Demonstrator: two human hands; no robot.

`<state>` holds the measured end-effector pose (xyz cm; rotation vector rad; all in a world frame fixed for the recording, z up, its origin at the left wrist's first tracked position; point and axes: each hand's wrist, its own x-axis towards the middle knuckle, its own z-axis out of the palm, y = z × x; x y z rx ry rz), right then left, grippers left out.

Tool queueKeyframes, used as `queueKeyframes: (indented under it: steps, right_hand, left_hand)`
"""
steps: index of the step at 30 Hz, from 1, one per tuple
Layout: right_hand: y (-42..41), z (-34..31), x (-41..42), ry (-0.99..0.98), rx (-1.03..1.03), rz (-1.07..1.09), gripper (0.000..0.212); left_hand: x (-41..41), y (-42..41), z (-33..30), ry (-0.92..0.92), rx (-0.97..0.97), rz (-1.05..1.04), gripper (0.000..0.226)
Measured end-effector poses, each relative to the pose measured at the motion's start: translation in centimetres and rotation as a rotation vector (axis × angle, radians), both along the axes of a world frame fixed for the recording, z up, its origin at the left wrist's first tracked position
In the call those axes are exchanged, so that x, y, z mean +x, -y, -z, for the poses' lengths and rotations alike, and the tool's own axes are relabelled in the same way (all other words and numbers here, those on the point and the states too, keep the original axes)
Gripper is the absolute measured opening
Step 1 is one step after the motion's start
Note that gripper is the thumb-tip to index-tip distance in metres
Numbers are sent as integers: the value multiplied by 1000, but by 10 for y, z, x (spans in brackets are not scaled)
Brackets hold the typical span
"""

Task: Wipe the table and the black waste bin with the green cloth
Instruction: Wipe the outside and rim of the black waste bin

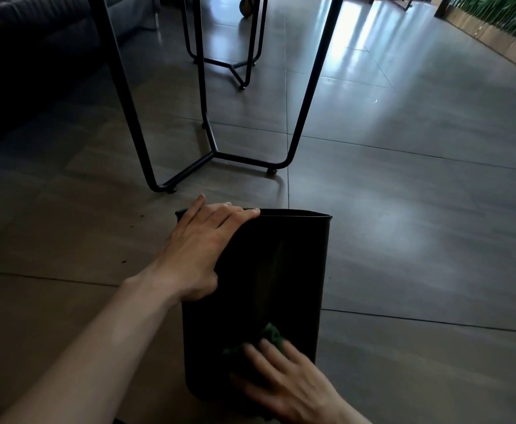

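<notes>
The black waste bin (pixel 281 270) lies tilted on the tiled floor, its open mouth pointing away from me. My left hand (pixel 201 249) grips its left side near the rim, fingers curled over the edge. My right hand (pixel 284 384) presses the green cloth (pixel 270 335) flat against the bin's wall close to the base; only a crumpled corner of the cloth shows past my fingers. The table (pixel 281 96) appears only as black metal legs just beyond the bin; its top is out of view.
A second set of thin black legs (pixel 244 56) stands farther back. A dark sofa (pixel 36 71) fills the far left. A planter with green plants (pixel 501 22) runs along the upper right. Grey floor tiles (pixel 419 209) spread to the right of the bin.
</notes>
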<state>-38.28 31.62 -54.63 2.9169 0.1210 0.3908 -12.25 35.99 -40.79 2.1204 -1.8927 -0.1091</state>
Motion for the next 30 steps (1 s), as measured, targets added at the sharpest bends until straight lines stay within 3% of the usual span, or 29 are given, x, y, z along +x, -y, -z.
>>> queueKeyframes:
  steps: [2, 4, 7, 10, 12, 17, 20, 23, 25, 27, 28, 30]
  right_hand:
    - [9, -5, -3, -5, -38, -36, 39]
    - [28, -29, 14, 117, -12, 49, 40]
    - [59, -79, 53, 370, 164, 370, 48]
    - [70, -101, 76, 489, 298, 633, 49]
    - [54, -85, 75, 444, 263, 596, 49]
    - [-5, -1, 13, 109, -6, 179, 40]
    - [2, 2, -3, 97, -57, 70, 38]
    - [36, -34, 18, 231, 16, 190, 46]
    - [62, -64, 41, 396, 172, 437, 65]
    - [73, -83, 62, 526, 297, 660, 64]
    - [69, -83, 68, 538, 283, 683, 62]
    - [45, -62, 63, 437, 148, 517, 57]
  left_hand:
    - [-4, 0, 0, -7, -24, 18, 118]
    - [-7, 2, -2, -4, -34, 37, 116]
    - [-9, 5, -3, -3, -42, 27, 112]
    - [-8, 6, -2, -9, -41, 15, 109]
    - [-6, 6, -1, 0, -30, -1, 111]
    - [-8, 5, 0, -4, -14, -4, 117]
    - [-9, 4, -2, -22, -17, 2, 112]
    - [-8, 3, -3, -11, -15, 1, 113]
    - [-10, 3, -4, -8, -10, -1, 115]
    - [-11, 3, -5, -9, -3, 5, 114]
    - [-10, 4, -5, -2, 1, 5, 114]
    - [-10, 5, -5, 17, 13, -6, 116]
